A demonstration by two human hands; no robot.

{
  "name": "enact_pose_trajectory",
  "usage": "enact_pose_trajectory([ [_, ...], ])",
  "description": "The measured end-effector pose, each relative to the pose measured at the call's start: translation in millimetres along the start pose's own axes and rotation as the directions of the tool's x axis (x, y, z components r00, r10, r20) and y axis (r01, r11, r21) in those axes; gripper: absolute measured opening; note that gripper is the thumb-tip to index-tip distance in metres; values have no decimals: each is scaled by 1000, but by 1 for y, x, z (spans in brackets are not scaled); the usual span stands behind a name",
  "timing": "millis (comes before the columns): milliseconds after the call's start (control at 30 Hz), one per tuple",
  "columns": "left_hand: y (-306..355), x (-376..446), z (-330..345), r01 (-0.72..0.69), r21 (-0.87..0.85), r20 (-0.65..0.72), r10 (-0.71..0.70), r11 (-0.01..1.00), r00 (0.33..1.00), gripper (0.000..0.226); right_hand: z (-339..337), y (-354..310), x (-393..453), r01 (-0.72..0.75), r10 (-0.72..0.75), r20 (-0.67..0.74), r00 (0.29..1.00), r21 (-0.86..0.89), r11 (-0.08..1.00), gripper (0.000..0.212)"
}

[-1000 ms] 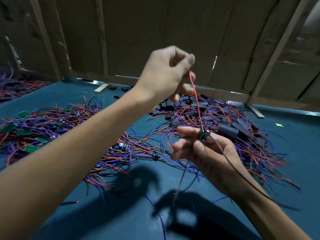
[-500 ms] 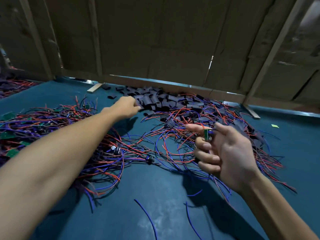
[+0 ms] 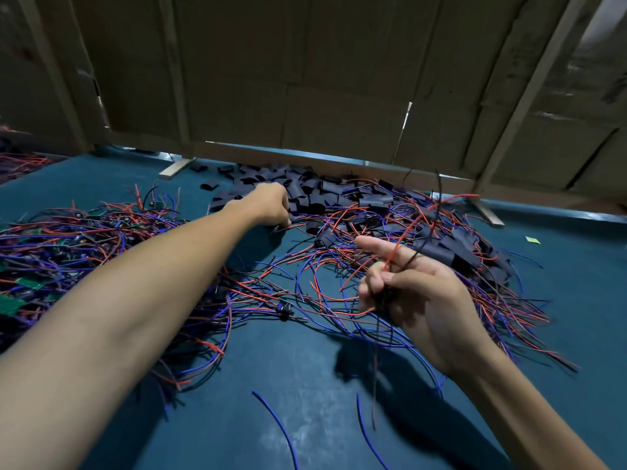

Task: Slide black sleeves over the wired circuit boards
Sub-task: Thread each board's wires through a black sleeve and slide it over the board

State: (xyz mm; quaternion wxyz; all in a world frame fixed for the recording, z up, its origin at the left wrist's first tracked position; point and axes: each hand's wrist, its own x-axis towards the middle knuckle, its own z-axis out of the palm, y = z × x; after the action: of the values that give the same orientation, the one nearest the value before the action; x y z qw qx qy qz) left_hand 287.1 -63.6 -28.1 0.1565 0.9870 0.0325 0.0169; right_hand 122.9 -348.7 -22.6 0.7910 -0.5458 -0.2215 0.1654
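1. Nearest me, the right hand [image 3: 414, 293] grips a small wired board, its red and dark leads sticking up
2. Farther out, the left hand [image 3: 271, 206] reaches into the pile of black sleeves [image 3: 315, 195]; its fingers are hidden, so its grip is unclear
3. Sleeved boards [image 3: 451, 252] lie right; bare green boards [image 3: 20, 283] left remain
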Motion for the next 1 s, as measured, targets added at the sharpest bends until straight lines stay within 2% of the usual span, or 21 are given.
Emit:
enact_pose_trajectory([
  [67,0,-5,-7,9,-46,-4,-9,999,1000,31,0,-1,0,-20,20,-16,1000,22,1000,50],
  [133,1,-15,-19,25,-165,-26,-30,986,999,50,-3,-2,1,-103,104,-16,994,64,993,52],
  [200,5,-36,-33,-10,-278,-98,-18,960,995,54,-7,-6,2,-202,203,-10,979,62,977,71],
  [267,11,-67,-42,-86,-359,-185,20,929,983,50,-8,-9,5,-225,225,-18,974,8,974,91],
  [333,18,-107,-45,-181,-454,-215,90,873,973,42,-4,-8,6,-173,167,-67,984,-99,980,83],
  [400,23,-145,-41,-251,-535,-211,160,807,964,34,-1,-4,5,-74,52,-104,993,-225,972,60],
  [500,29,-184,-23,-308,-601,-272,174,738,947,35,3,2,0,66,-104,-90,990,-358,931,39],
  [600,34,-203,-2,-433,-540,-431,204,721,879,45,6,3,-4,121,-183,-79,980,-493,861,40],
  [700,35,-207,10,-564,-384,-525,329,731,785,51,8,3,-4,115,-165,-66,984,-471,875,51],
  [767,37,-207,14,-600,-395,-544,349,696,763,52,9,3,-5,130,-168,-44,985,-448,885,49],
  [900,42,-209,18,-657,-420,-613,338,626,714,48,7,5,-7,175,-254,-50,966,-599,782,29],
  [1000,42,-207,18,-683,-438,-639,332,584,694,47,4,6,-7,171,-264,-80,961,-578,798,28],
])
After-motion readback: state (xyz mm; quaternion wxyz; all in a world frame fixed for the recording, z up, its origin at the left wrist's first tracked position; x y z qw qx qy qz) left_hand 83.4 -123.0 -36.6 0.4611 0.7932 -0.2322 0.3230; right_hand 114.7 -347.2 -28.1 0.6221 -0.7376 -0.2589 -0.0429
